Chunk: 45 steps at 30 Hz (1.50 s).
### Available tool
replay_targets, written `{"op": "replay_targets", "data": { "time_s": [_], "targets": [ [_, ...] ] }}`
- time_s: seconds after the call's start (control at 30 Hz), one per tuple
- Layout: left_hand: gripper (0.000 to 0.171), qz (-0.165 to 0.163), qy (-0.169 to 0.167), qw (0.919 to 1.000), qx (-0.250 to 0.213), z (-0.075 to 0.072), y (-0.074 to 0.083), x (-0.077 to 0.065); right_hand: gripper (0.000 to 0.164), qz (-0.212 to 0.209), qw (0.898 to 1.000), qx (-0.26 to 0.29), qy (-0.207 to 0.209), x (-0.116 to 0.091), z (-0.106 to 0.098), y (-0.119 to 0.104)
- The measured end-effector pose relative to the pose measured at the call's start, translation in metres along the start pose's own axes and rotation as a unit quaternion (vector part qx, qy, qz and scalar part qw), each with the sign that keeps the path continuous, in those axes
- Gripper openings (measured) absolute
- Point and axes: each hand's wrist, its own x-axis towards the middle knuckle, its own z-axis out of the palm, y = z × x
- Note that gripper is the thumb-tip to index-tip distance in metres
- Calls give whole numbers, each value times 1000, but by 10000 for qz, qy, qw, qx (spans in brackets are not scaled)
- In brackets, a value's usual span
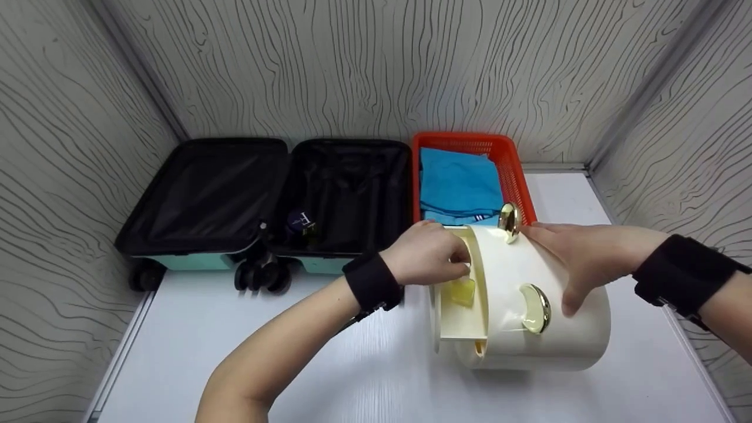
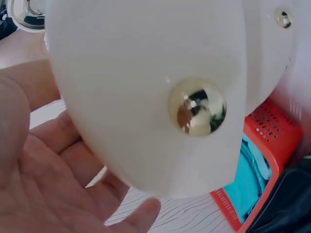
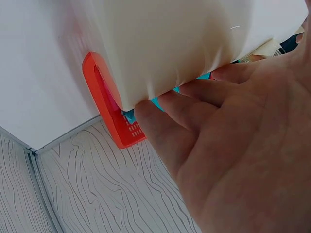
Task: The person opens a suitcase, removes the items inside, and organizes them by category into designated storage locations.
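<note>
A rounded white storage box point(image 1: 517, 346) with gold-coloured handles stands on the table, with a drawer point(image 1: 461, 326) pulled out at its left. My left hand point(image 1: 427, 254) is over that drawer, thumb and index finger pinching a small yellow translucent piece point(image 1: 463, 292). In the left wrist view, a gold knob point(image 2: 197, 107) sits on the white drawer front point(image 2: 136, 145), and the other fingers point(image 2: 104, 187) spread loosely beside its edge. Spread over the top and right of the box is my right hand point(image 1: 573, 252); its fingertips point(image 3: 146, 109) touch the box's far edge in the right wrist view.
Behind the box stands a red basket point(image 1: 520, 176) with folded blue cloth point(image 1: 461, 182). An open suitcase point(image 1: 205, 194) with a black lining and mint-green shell lies at the back left, a dark round item point(image 1: 299, 222) inside. Patterned walls point(image 1: 352, 64) enclose the table.
</note>
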Motion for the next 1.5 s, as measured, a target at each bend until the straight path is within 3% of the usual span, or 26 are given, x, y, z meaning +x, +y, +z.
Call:
{"op": "replay_targets", "data": {
  "time_s": [0.2,0.4,0.57,0.67,0.83,0.97,1.1,1.2,1.3,1.5],
  "targets": [
    [22,-475,-252,9975,452,1,-5,13,135,27,10000,-35,-16,0,0,-1],
    [25,-987,-752,9867,1046,-1,-2,20,135,100,9999,-65,-39,-1,1,-1],
    [29,-1140,-914,9843,988,-1,0,21,136,141,9999,-86,-29,-1,0,-1],
    [33,-1150,-675,9887,684,0,-1,18,135,97,9999,-71,-21,-2,0,-1],
    [42,-1067,269,9939,21,-4,-7,4,136,45,9998,-178,2,-2,0,1],
    [46,-957,999,9864,-891,-2,-15,-18,136,75,9998,-207,15,-3,1,1],
    [43,-812,1503,9749,-1427,15,-26,-43,136,109,9998,-179,-11,-3,1,0],
    [35,-774,1633,9728,-1446,33,-34,-58,137,106,9997,-206,-13,-3,1,0],
    [28,-717,1538,9745,-1466,48,-38,-67,138,111,9997,-226,4,-3,2,0],
    [22,-599,1523,9749,-1507,62,-40,-72,137,120,9996,-250,11,-3,2,0]
  ]
}}
